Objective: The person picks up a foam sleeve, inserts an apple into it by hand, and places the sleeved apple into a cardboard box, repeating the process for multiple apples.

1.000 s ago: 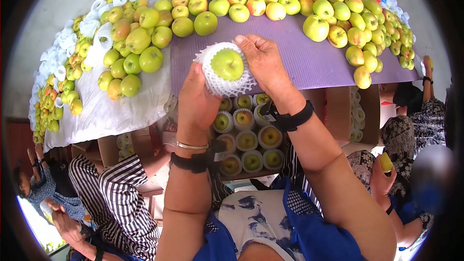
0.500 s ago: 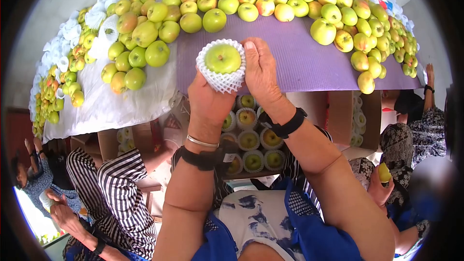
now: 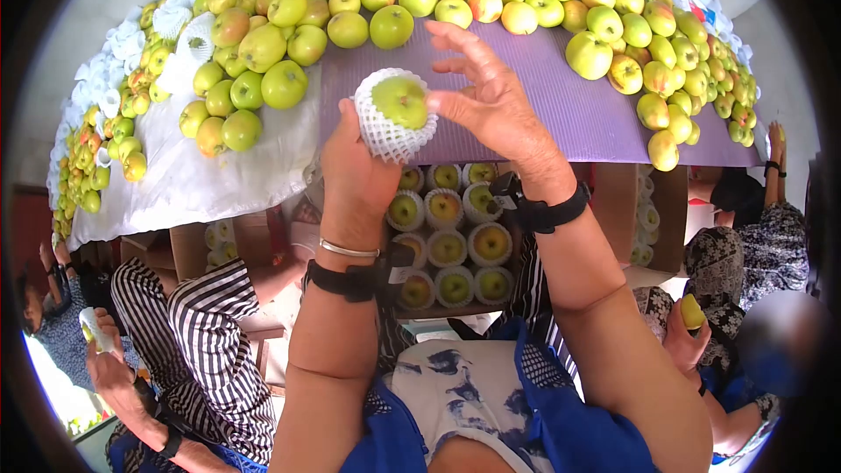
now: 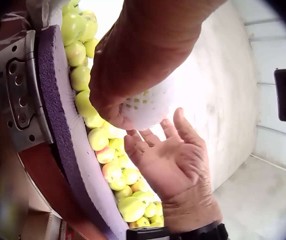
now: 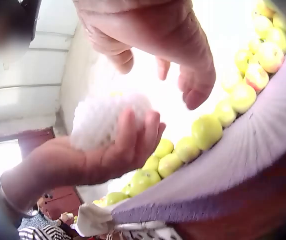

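Observation:
A green apple sits in a white foam net whose rim leaves the fruit's top bare. My left hand grips the netted apple from below and the left, its curled fingers showing around the net in the right wrist view. To the right, my right hand is spread, fingers apart and pointing up and away. Its thumb tip overlaps the apple's right side in the head view. No other thing lies between those spread fingers.
Loose apples are heaped along the purple padded table. Foam nets lie among those at left. Below the table edge stands a box of netted apples. People sit close on both sides, one in striped trousers.
My right hand has left its hold on the net's side, opening its fingers and lifting them away. My left hand keeps the netted apple, tilted and moved slightly left.

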The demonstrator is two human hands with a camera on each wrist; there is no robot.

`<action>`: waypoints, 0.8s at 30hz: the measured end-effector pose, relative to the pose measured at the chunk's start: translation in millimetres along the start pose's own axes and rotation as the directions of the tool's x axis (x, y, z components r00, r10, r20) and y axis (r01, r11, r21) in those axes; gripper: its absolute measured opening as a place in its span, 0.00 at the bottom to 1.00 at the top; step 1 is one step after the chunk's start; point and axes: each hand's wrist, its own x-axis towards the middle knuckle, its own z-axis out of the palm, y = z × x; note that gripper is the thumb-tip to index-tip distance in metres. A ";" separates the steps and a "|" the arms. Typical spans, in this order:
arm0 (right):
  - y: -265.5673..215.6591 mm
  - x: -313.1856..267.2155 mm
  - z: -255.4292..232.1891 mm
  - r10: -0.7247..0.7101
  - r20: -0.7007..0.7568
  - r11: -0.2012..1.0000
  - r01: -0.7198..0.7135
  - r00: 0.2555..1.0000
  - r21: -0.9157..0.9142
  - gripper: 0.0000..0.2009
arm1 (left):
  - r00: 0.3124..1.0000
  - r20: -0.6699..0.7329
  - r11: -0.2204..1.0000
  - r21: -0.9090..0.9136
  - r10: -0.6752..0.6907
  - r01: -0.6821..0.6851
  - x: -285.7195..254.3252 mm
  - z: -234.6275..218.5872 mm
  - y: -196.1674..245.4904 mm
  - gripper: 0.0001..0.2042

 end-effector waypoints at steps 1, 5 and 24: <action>-4.4 -1.8 -1.2 0.000 0.057 0.999 0.003 0.998 -0.051 0.31 | 1.000 -0.006 1.000 0.031 -0.004 0.005 0.3 -0.2 -0.7 0.22; -2.9 -3.1 3.0 -0.046 0.209 0.974 0.090 0.977 -0.206 0.38 | 1.000 0.001 0.988 0.155 0.014 -0.014 2.3 -3.7 -7.8 0.23; -6.8 -6.2 -10.4 0.175 0.280 0.934 -0.249 0.944 0.255 0.27 | 0.997 0.070 0.964 0.266 -0.023 0.003 -1.0 -3.6 5.7 0.26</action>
